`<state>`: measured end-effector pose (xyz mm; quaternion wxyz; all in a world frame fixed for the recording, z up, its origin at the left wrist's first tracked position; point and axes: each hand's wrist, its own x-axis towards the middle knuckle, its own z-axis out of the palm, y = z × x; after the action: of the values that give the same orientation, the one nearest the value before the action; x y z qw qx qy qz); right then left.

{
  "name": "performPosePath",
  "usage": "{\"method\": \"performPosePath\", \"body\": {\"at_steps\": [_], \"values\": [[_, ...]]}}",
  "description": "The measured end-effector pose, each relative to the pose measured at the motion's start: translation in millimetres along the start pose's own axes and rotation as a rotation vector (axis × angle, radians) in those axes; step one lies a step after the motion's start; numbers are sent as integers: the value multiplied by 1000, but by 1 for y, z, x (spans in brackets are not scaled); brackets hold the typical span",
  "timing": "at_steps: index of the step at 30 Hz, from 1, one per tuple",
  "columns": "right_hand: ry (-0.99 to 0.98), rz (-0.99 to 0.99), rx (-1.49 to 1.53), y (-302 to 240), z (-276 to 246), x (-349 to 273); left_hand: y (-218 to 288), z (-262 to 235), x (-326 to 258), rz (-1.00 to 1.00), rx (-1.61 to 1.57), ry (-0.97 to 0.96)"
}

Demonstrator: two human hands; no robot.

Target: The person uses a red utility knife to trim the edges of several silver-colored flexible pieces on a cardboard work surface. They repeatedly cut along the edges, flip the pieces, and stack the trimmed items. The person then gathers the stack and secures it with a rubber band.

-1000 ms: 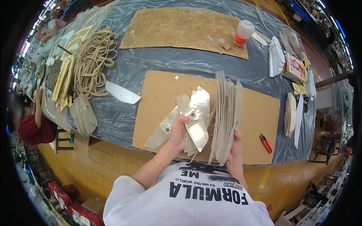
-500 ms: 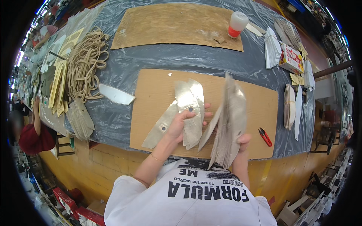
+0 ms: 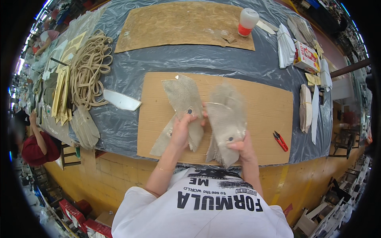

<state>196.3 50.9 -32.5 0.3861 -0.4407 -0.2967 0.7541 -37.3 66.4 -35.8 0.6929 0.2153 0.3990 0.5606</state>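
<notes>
Upright stack (image 3: 225, 123) now flat-faced, lower.
</notes>
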Motion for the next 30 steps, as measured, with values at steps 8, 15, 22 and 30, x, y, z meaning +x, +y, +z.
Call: {"method": "performPosePath", "body": {"at_steps": [8, 15, 22, 30], "values": [[-75, -283, -281, -48, 27, -14, -11, 54, -23, -149, -260, -223], [4, -450, -244, -34, 52, -11, -18, 71, -27, 294, 126, -158], [162, -162, 29, -30, 2, -7, 26, 30, -32, 454, 1467, 71], [146, -148, -378, -60, 29, 4, 19, -38, -74, 459, 1728, 204]]}}
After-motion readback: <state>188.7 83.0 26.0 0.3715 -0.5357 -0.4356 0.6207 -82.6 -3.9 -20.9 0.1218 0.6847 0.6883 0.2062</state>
